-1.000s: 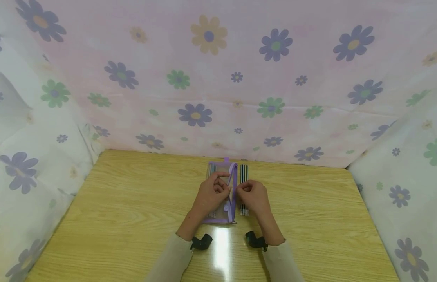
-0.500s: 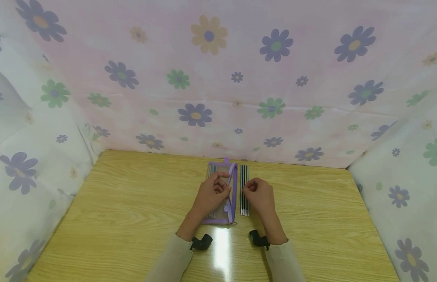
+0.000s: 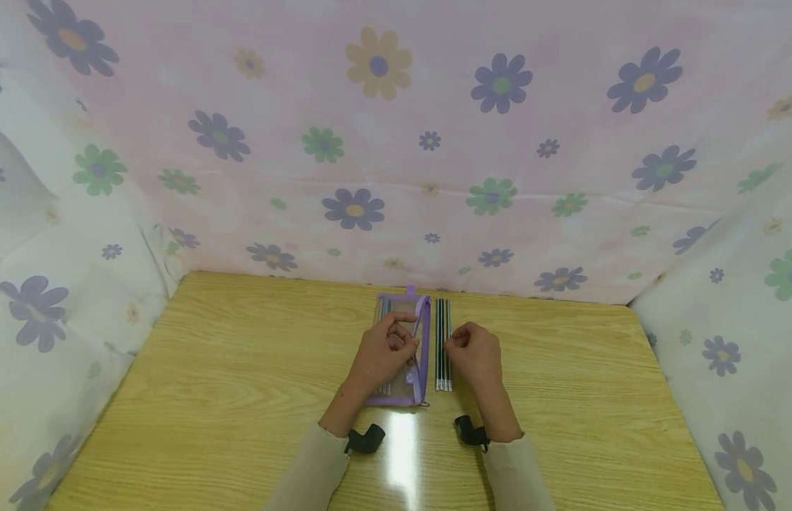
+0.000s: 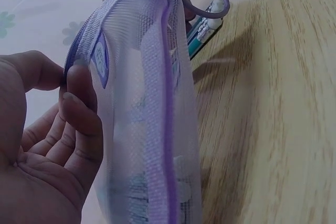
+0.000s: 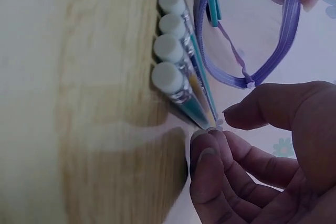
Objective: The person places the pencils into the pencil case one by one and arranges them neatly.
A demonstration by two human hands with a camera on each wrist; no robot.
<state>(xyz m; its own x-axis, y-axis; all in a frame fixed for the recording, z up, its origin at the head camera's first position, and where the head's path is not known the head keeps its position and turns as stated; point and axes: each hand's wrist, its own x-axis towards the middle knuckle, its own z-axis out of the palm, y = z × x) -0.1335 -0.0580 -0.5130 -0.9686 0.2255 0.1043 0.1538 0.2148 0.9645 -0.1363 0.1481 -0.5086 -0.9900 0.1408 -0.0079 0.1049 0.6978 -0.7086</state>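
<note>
Left hand [image 3: 385, 356] pinches the pouch [image 4: 157, 108]; right hand [image 3: 477, 356] curls beside pencils [image 5: 170, 51].

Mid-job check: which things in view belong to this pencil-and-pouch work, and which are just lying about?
Part of the job:
purple mesh pouch, its edge pinched by the left hand
row of four pencils on the table, with the right hand close beside
pencils inside the pouch

Just surroundings or gear:
table
flowered cloth
wrist cameras

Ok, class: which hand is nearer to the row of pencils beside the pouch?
Right. The right hand is at the right edge of the eraser-tipped pencils; the left hand pinches the purple mesh zip pouch, left of them.
</note>
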